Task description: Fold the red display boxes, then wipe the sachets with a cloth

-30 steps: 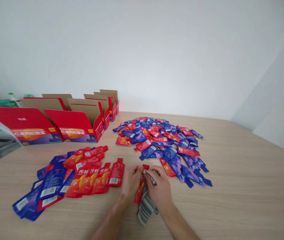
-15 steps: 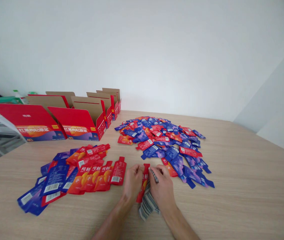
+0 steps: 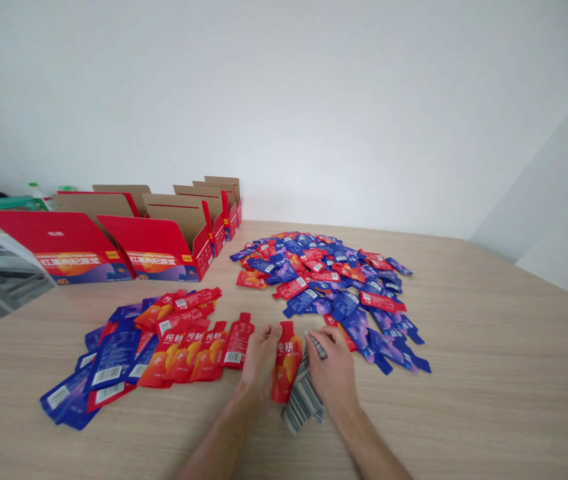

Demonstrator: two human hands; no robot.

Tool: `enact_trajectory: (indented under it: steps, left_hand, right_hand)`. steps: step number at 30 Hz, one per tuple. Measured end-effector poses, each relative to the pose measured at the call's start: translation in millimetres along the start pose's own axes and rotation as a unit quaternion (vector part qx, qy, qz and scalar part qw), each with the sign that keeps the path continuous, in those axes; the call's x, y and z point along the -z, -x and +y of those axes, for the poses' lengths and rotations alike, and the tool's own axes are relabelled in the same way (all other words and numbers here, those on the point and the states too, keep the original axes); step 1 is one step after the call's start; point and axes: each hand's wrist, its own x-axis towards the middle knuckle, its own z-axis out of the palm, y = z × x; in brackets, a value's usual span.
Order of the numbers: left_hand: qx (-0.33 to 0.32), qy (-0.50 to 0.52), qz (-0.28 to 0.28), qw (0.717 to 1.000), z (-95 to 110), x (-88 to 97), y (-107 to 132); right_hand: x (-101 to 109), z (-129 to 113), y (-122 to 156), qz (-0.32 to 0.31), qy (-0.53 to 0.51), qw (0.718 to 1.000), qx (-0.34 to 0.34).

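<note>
My left hand (image 3: 260,357) pinches the upper left edge of a red pouch (image 3: 287,363) that lies face up on the wooden table (image 3: 489,373). My right hand (image 3: 331,373) rests on a fanned stack of pouches (image 3: 303,400) with silver-striped edges, its fingers curled round the stack's top end. The red pouch sits just left of that stack, between my two hands. A row of red pouches (image 3: 194,353) lies to the left of my left hand.
A big loose heap of red and blue pouches (image 3: 327,280) spreads ahead of my hands. A smaller spread of blue pouches (image 3: 99,363) lies at the left. Several open red cartons (image 3: 164,247) stand at the back left, near a white wall.
My left hand has drawn the red pouch off the stack and laid it flat, face up, to the left. My right hand has stayed on the stack.
</note>
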Motion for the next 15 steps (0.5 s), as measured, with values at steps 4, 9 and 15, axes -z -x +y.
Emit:
enact_trajectory:
  steps: [4,9,15]
  left_hand:
    - [0.042,0.08,-0.005,0.996,3.3,3.0,-4.1]
    - [0.044,0.097,0.016,0.994,7.7,2.3,-3.2]
    - [0.001,0.021,-0.012,1.0,0.7,-2.3,-1.9]
  right_hand:
    - [10.7,9.4,-8.0,-0.019,-0.049,0.996,-0.071]
    - [11.4,-8.4,-4.9,-0.115,-0.145,0.979,-0.082]
    - [-0.9,-28.6,8.8,-0.158,-0.189,0.968,-0.057]
